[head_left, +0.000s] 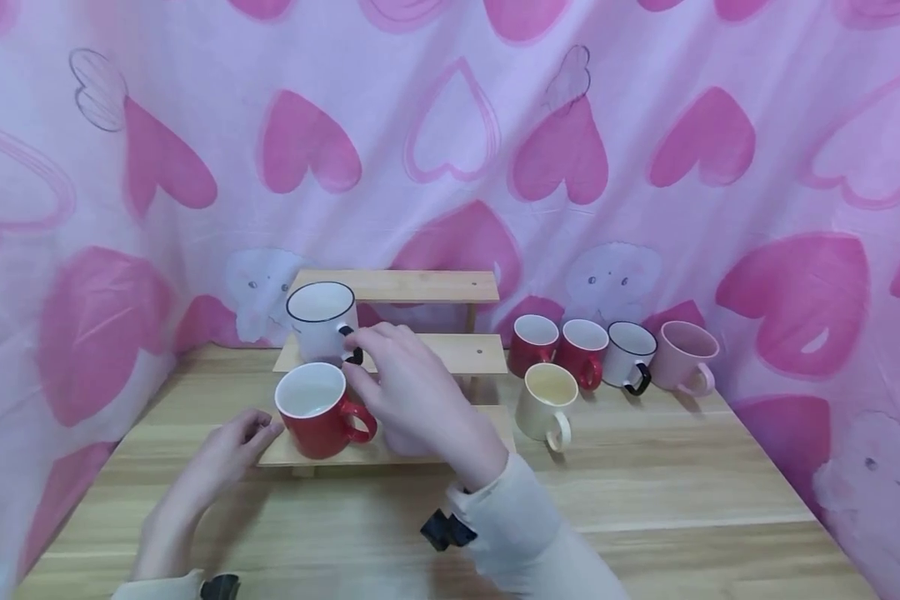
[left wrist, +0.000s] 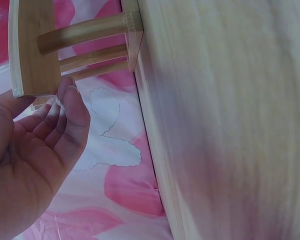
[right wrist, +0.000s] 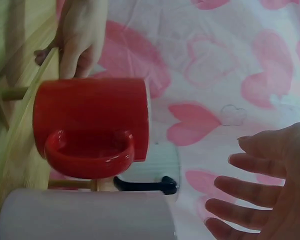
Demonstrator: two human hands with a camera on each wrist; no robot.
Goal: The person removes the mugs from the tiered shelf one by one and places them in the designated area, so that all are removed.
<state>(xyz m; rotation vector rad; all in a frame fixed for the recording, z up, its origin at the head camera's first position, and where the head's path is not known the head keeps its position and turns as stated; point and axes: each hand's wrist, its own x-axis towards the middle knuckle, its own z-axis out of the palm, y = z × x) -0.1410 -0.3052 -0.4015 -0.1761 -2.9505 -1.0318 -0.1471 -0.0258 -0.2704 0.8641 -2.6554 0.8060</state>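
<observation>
My left hand (head_left: 228, 454) grips the left end of the rack's lowest board (left wrist: 37, 55), with fingers bent at its edge in the left wrist view. A red mug (head_left: 311, 421), white inside, stands upright on that board beside this hand. Over the rack is my right hand (head_left: 420, 383). Its fingers (right wrist: 250, 190) are spread and apart from the mugs in the right wrist view. A white mug with black rim and handle (head_left: 322, 321) stands on the middle board. A pale mug (right wrist: 85, 215) on the lowest board is mostly hidden beneath my right hand in the head view.
The three-step wooden rack has its top board (head_left: 420, 286) at the back. To its right stand two red mugs (head_left: 528, 354), a white mug with black handle (head_left: 621, 371), a pink mug (head_left: 678, 367) and a cream mug (head_left: 536, 412). A heart-patterned curtain (head_left: 450, 117) hangs behind the table (head_left: 645, 517).
</observation>
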